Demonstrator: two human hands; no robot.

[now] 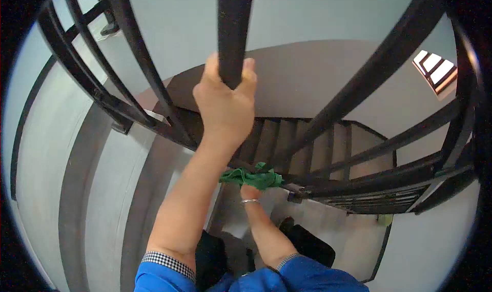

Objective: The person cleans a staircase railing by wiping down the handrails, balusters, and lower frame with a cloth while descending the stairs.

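Observation:
My left hand [225, 105] grips a thick dark baluster [234, 30] of the stair railing, thumb on one side and fingers on the other. Lower down, my right hand [250, 191] presses a crumpled green cloth [256, 178] against the bottom rail [338, 186]. The cloth covers most of the fingers of that hand. A thin bracelet [250, 201] circles the right wrist.
Pale steps [115, 153] curve down along the left. Beyond the railing, a darker flight of stairs [287, 143] descends. More balusters [369, 71] slant across the right side. A bright window [434, 69] shows at the upper right.

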